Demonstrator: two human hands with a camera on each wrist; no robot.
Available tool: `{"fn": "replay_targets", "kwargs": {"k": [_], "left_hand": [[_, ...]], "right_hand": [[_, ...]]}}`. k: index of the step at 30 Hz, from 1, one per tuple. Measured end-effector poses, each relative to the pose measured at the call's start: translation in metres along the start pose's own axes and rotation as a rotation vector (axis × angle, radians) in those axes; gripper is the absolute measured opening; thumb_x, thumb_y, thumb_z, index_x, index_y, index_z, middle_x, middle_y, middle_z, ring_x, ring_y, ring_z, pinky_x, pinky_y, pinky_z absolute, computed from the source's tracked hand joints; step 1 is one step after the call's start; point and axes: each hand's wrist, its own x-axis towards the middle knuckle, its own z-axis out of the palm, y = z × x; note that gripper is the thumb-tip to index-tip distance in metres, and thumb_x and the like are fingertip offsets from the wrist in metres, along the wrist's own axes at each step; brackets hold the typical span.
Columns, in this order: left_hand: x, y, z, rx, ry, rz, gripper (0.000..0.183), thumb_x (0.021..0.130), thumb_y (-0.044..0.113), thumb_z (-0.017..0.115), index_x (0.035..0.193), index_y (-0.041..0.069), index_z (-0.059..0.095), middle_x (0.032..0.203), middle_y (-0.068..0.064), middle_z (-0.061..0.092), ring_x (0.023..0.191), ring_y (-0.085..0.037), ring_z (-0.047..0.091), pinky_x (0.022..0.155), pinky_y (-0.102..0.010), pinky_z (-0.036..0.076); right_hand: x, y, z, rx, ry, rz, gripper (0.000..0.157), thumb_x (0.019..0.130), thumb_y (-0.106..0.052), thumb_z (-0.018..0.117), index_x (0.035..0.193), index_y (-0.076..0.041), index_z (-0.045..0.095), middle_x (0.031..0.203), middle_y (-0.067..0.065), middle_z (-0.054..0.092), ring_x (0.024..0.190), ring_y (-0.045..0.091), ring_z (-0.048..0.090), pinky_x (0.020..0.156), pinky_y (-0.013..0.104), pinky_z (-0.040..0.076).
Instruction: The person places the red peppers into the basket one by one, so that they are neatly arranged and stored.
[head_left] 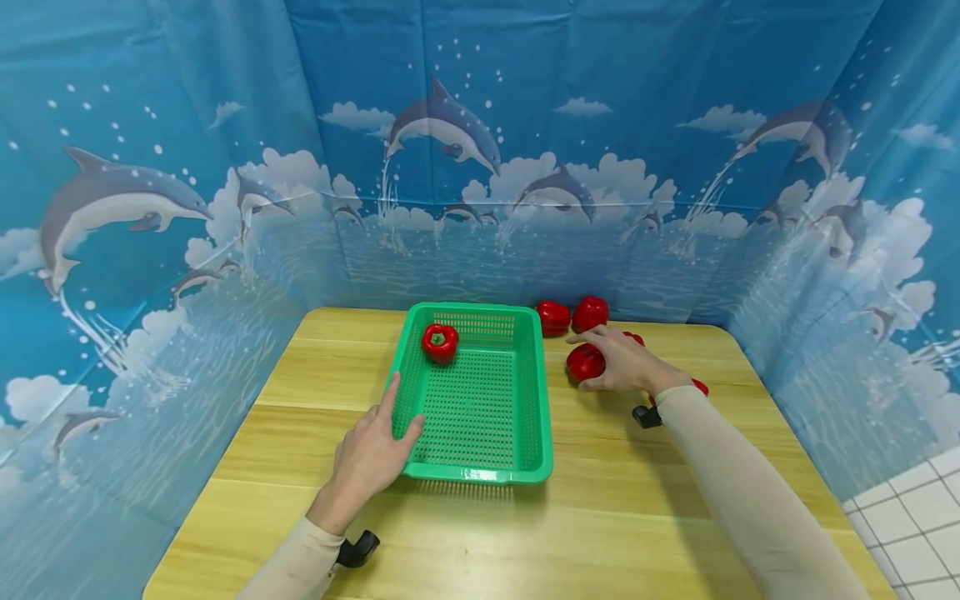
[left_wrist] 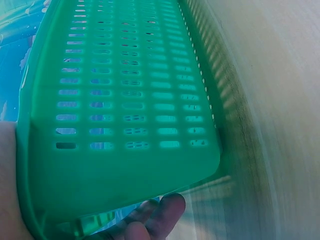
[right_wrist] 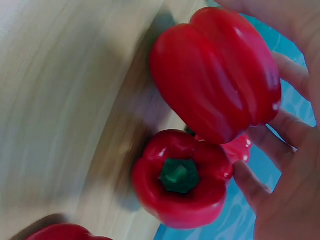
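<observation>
A green slotted plastic basket (head_left: 536,392) sits mid-table with one red bell pepper (head_left: 439,342) in its far left corner. My left hand (head_left: 372,454) rests on the basket's near left corner, the index finger along the rim and the thumb over the edge; the left wrist view shows the basket wall (left_wrist: 120,100) close up. My right hand (head_left: 622,362) curls round a red pepper (head_left: 584,362) to the right of the basket. In the right wrist view that held pepper (right_wrist: 220,70) fills the top, with another pepper (right_wrist: 180,177) stem-up below it.
Two more red peppers (head_left: 552,317) (head_left: 590,312) lie near the table's far edge, and another one (head_left: 700,386) shows behind my right wrist. The wooden table (head_left: 637,500) is walled by a blue dolphin curtain (head_left: 480,167). White floor tiles (head_left: 907,517) appear at the right.
</observation>
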Motion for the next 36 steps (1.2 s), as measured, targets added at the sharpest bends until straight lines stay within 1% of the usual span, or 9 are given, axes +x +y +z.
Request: {"fn": "replay_targets", "kwargs": {"k": [3,8,14,19,30,32,36], "left_hand": [[-0.0003,0.0,-0.0001,0.0,0.0,-0.002,0.094,0.116,0.054,0.067,0.19,0.026,0.016,0.136,-0.03,0.078,0.065,-0.023,0.059,0.052,-0.036,0.045],[0.0003,0.0003,0.0002,0.015,0.008,-0.002,0.093,0.116,0.052,0.068,0.19,0.026,0.017,0.133,-0.028,0.078,0.065,-0.023,0.058,0.052,-0.036,0.045],[0.0009,0.0001,0.0007,0.012,0.01,-0.001,0.093,0.116,0.051,0.068,0.19,0.025,0.018,0.132,-0.029,0.078,0.065,-0.023,0.058,0.052,-0.036,0.046],[0.0009,-0.0001,0.0008,0.016,0.008,-0.004,0.092,0.117,0.052,0.067,0.19,0.026,0.017,0.127,-0.027,0.078,0.064,-0.023,0.057,0.052,-0.036,0.045],[0.001,0.0004,0.0009,0.014,0.008,0.001,0.094,0.116,0.051,0.068,0.19,0.025,0.016,0.126,-0.028,0.078,0.062,-0.023,0.055,0.051,-0.036,0.045],[0.0012,-0.0002,0.0015,0.016,0.011,0.005,0.093,0.116,0.05,0.068,0.19,0.024,0.017,0.127,-0.028,0.079,0.062,-0.023,0.055,0.051,-0.036,0.044],[0.0018,-0.0009,0.0022,0.017,0.015,0.011,0.093,0.116,0.049,0.069,0.19,0.024,0.017,0.125,-0.027,0.079,0.062,-0.023,0.055,0.051,-0.036,0.044]], "right_hand": [[0.0004,0.0026,0.0031,-0.017,-0.001,0.014,0.084,0.095,-0.035,0.1,0.167,-0.014,0.063,0.173,0.028,0.053,0.157,0.056,0.05,0.121,0.08,0.051],[0.0013,0.0055,0.0064,-0.035,0.008,0.023,0.083,0.094,-0.033,0.1,0.167,-0.016,0.063,0.171,0.026,0.055,0.155,0.056,0.053,0.12,0.078,0.054],[0.0012,0.0073,0.0093,-0.048,0.01,0.023,0.081,0.094,-0.032,0.1,0.165,-0.015,0.064,0.174,0.029,0.053,0.158,0.06,0.05,0.121,0.082,0.05],[0.0008,0.007,0.01,-0.05,0.009,0.037,0.081,0.095,-0.032,0.099,0.166,-0.016,0.064,0.176,0.03,0.052,0.16,0.061,0.047,0.122,0.085,0.047],[0.0007,0.0046,0.0095,-0.047,0.008,0.048,0.074,0.098,-0.025,0.097,0.164,-0.015,0.065,0.175,0.03,0.053,0.161,0.06,0.047,0.126,0.084,0.045],[0.0003,0.0043,0.0093,-0.048,0.012,0.043,0.073,0.098,-0.025,0.097,0.164,-0.015,0.066,0.174,0.03,0.054,0.159,0.061,0.048,0.124,0.084,0.046],[0.0016,0.0058,0.0095,-0.051,0.015,0.048,0.073,0.098,-0.025,0.097,0.163,-0.015,0.066,0.174,0.029,0.055,0.16,0.06,0.049,0.126,0.083,0.045]]}}
